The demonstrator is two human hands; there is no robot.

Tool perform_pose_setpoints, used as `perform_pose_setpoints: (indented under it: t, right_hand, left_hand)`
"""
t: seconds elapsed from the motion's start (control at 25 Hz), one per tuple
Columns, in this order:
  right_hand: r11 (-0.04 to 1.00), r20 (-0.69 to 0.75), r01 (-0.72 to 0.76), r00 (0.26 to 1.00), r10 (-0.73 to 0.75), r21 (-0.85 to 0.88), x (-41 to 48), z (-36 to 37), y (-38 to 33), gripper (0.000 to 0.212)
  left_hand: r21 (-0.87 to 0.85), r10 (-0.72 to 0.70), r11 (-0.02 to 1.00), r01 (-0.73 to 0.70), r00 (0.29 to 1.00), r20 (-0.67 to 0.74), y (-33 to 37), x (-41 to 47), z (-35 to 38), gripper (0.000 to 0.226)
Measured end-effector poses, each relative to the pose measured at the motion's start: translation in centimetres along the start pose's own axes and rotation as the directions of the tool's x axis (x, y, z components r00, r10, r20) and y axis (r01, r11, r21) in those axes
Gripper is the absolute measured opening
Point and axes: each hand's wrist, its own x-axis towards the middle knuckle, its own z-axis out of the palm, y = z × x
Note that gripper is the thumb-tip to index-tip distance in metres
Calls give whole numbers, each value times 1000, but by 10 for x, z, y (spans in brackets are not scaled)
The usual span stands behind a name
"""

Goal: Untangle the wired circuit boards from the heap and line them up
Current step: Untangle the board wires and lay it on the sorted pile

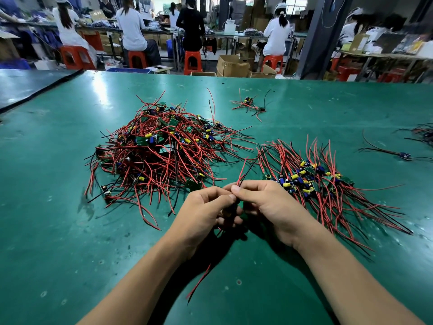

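The left hand (206, 212) and the right hand (269, 202) are held together above the near middle of the table (70, 231), fingertips meeting, and both are pinched on the wires (242, 170) of one piece. Red and black ends are seen rising above the fingers and trailing below the wrists toward the near edge. The board itself is covered by the fingers and cannot be made out.

Just beyond the left hand the tangled heap (159, 148) is spread, its outermost wires nearly reaching the knuckles. Just beside the right hand the row (316, 181) is laid, boards along the middle and wires fanned to both sides, with its nearest wires close to the right forearm.

Bare green surface is left around the forearms, to the left of the heap and along the far edge. A small cluster (250, 105) is set apart beyond the heap, and a single board (404, 156) lies well apart to the right. Another bundle (424, 134) is cut off by the right border. At the left a second table (28, 85) is butted against the first along a dark seam. Beyond the far edge, seated workers on red stools (192, 62) and cardboard boxes (232, 65) are blurred.
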Motion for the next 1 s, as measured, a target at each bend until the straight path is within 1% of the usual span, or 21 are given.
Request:
perform_pose_setpoints:
  t: [0.2,0.28,0.32,0.36,0.48,0.56,0.64,0.8,0.88,1.0]
  right_hand:
    - [989,-63,4,998,-14,-145,1,2,1,17]
    - [964,-73,53,995,-75,-261,-1,1,2,24]
    - [953,-68,81,992,-105,-293,-2,1,2,27]
    - [952,-64,99,990,-123,-290,-3,2,1,27]
    - [981,-62,107,991,-118,-161,-3,3,-1,23]
    - [974,-133,123,980,-150,-193,-1,-1,-2,17]
    - [963,-199,133,963,-182,-235,3,-5,-1,16]
    - [980,-313,157,931,-188,-120,9,-15,-4,19]
    - [977,-357,184,910,-213,-112,11,-17,-5,18]
    - [971,-381,224,893,-240,-87,11,-17,-5,18]
  left_hand:
    - [94,49,995,-44,997,-62,0,-2,6,14]
    - [102,60,993,-53,995,-75,0,-3,7,15]
    - [102,61,993,-53,995,-75,0,-4,6,16]
    - [99,57,994,-50,996,-71,1,-4,6,16]
    - [88,35,996,-30,998,-55,2,-4,6,11]
    - [68,6,998,-3,999,-47,3,-4,6,11]
    - [38,-24,999,26,999,-33,4,-4,5,15]
    - [-15,-59,998,59,998,-4,6,-5,5,17]
    - [-5,-61,998,61,998,1,6,-5,5,18]
    - [-7,-68,998,68,998,2,6,-4,5,18]
